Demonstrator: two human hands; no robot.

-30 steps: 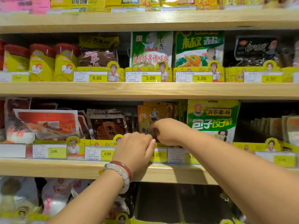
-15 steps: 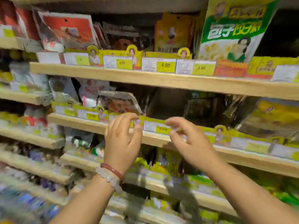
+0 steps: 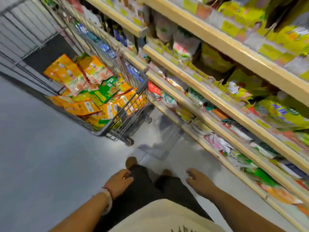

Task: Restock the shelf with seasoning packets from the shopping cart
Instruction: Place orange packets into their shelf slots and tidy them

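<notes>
Nearest, a pale shirt hem and dark trousers are filling the bottom centre. The left hand [image 3: 119,181], wearing a bracelet [image 3: 107,199] at the wrist, is hanging beside the left leg with fingers loosely curled, gripping nothing. The right hand [image 3: 198,180] is hanging on the right with fingers spread apart, also empty. Both are hovering above the grey floor [image 3: 41,156], and two brown shoes are showing just beyond them. Farther off on the left, the cart [image 3: 115,129] is standing just beside the shelf [image 3: 222,104], which is running along the right side. Orange and green packets [image 3: 87,84] are lying heaped inside the cart. The shelf goods are blurring too much to read.
</notes>
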